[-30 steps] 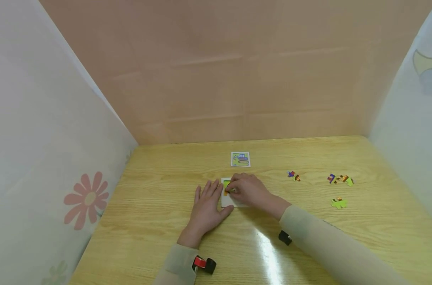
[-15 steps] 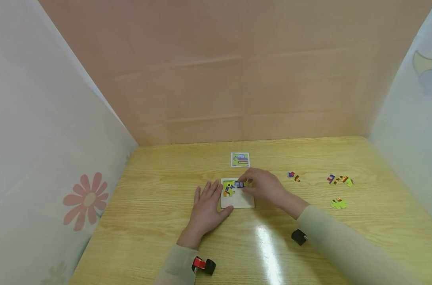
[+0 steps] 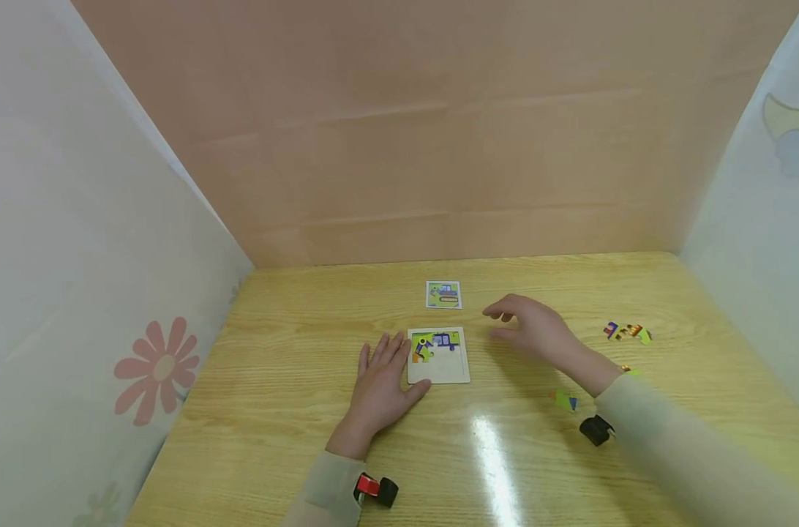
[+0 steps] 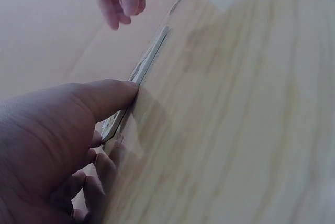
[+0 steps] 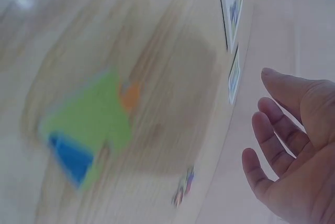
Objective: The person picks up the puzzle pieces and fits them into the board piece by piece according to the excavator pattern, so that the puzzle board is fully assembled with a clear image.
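Note:
A square puzzle board point(image 3: 447, 372) lies flat on the table, with joined green, yellow and blue puzzle pieces point(image 3: 444, 339) along its top and upper left; the lower right shows bare white. My left hand point(image 3: 381, 388) rests at the board's left side, fingers stretched out and thumb touching the near edge. To the right of the board, my right hand point(image 3: 538, 333) hovers above the table with loosely bent fingers and nothing in them. Below its wrist lies a loose green puzzle piece point(image 5: 91, 124) with a blue corner and an orange bit.
Behind the board lies a small picture card point(image 3: 443, 294) showing a digger. Several loose puzzle pieces point(image 3: 628, 331) are at the right, and another piece point(image 3: 630, 371) is partly behind the right sleeve. A small piece point(image 5: 183, 186) shows under the right hand. Walls enclose the table.
My right hand has let go of a puzzle piece at the board's top and moved off to the right. The blue-windowed piece now lies in the top row. My left hand stays put.

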